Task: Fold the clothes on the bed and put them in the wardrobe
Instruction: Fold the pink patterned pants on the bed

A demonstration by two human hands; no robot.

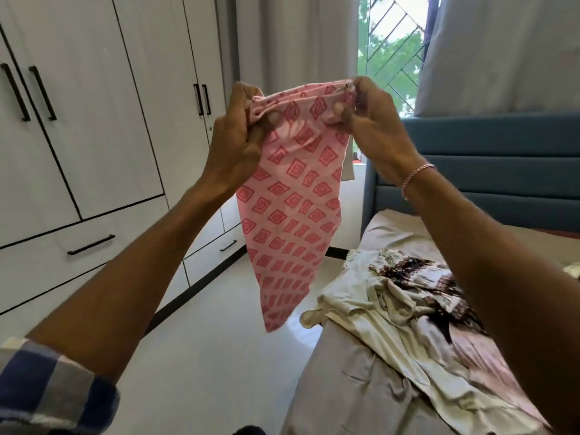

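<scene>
A pink garment (290, 215) with a red diamond print hangs in the air in front of me, over the floor beside the bed. My left hand (240, 133) pinches the left end of its gathered top edge. My right hand (372, 117) grips the right end of the same edge. The cloth tapers down to a narrow tip. On the bed (342, 387) at the lower right lies a crumpled cream garment (370, 312), with a dark brown and white patterned garment (420, 274) partly over it. The white wardrobe (94, 120) stands along the left wall, doors closed.
Drawers with black handles (91, 244) run under the wardrobe doors. A blue padded headboard (489, 171) backs the bed. Grey curtains (295, 39) frame a barred window (392, 48). Pale glossy floor (219, 334) lies between wardrobe and bed.
</scene>
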